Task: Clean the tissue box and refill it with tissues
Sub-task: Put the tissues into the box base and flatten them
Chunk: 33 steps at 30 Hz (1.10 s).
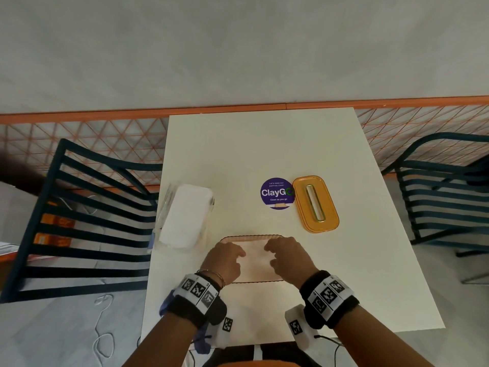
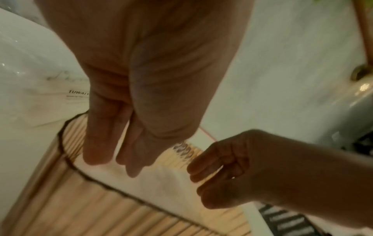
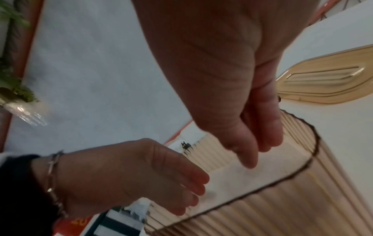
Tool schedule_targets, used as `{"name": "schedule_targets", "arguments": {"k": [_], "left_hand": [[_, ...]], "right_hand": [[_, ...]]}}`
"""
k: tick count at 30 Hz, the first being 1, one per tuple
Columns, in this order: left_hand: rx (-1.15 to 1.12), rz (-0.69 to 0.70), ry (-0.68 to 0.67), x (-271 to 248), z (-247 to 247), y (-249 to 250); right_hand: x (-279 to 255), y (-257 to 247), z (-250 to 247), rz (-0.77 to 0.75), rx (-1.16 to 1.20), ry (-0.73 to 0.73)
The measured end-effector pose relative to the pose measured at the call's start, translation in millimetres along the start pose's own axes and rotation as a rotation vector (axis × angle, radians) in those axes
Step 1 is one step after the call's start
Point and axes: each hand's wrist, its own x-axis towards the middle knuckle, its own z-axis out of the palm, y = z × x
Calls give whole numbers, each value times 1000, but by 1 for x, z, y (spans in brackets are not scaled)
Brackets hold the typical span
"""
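Desk (image 1: 264, 154) first, white and long, and I take the ribbed tissue box (image 1: 254, 237) on it as my landmark: it sits open-topped at the near middle, long axis running side to side across my view. A flat white layer of tissues (image 2: 161, 183) lies inside it. Beyond the box to its left lies the wrapped tissue pack (image 1: 182, 215); beyond it to the right lies the amber lid (image 1: 316, 203), slot up, just beside a purple sticker (image 1: 276, 193). My left hand (image 1: 225, 259) hangs over the box's left end, my right hand (image 1: 288, 256) over its right end, both with fingers loosely bent downward, gripping nothing. I judge the lid goes on next; the right hand is nearer to it.
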Motion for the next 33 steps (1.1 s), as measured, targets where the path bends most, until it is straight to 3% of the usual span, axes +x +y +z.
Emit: {"name": "schedule_targets", "arguments": {"k": [4, 8, 11, 14, 16, 18, 21, 27, 33], "left_hand": [[177, 102, -215, 15, 8, 4], [153, 144, -189, 16, -1, 9], [-151, 98, 94, -1, -29, 1], [-310, -130, 464, -10, -59, -32], [-271, -314, 575, -5, -71, -62], [-227, -433, 526, 5, -75, -86], [-197, -488, 407, 11, -72, -102], [-217, -548, 435, 16, -63, -108], [-494, -576, 446, 17, -71, -104]], "right_hand": [[3, -2, 10, -121, -123, -230], [8, -3, 12, -111, -204, -228], [13, -4, 7, -124, -75, -17], [14, -7, -1, -159, -25, 216], [17, -5, 0, -167, -48, 287], [21, -3, 4, -154, -85, 318], [27, -2, 7, -123, -134, 314], [34, -1, 8, -94, -109, 296], [37, -3, 6, -71, -103, 275]]}}
